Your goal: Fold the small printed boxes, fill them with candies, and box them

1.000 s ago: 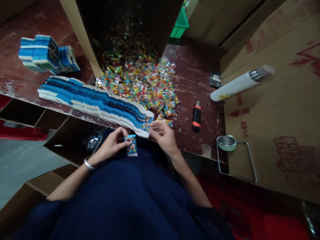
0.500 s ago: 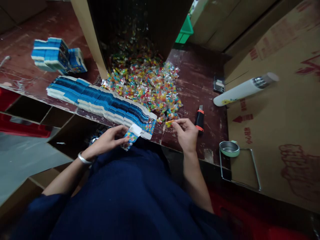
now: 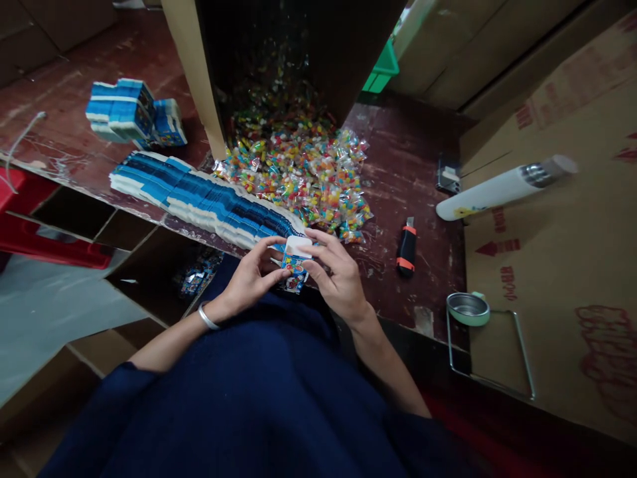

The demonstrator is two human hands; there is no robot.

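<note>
Small blue printed cardboard box [image 3: 295, 264]: between both hands, near the dark-red wooden table [image 3: 388, 149]. Left hand [image 3: 247, 280] clamps its side; right hand [image 3: 342, 282] touches it, fingers apart. Uneven pressure could crease its raised white flap [image 3: 295, 245].

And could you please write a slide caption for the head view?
Left hand and right hand hold a small box near overlapping cartons and bagged candies.

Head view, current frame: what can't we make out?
All in the head view:
- Inside of the small printed box: covered by its front and the right hand.
- Small print on it: too small.
- Back of the candy packets: dark shadow.
- Most of the green bin: behind the cardboard carton.
</note>
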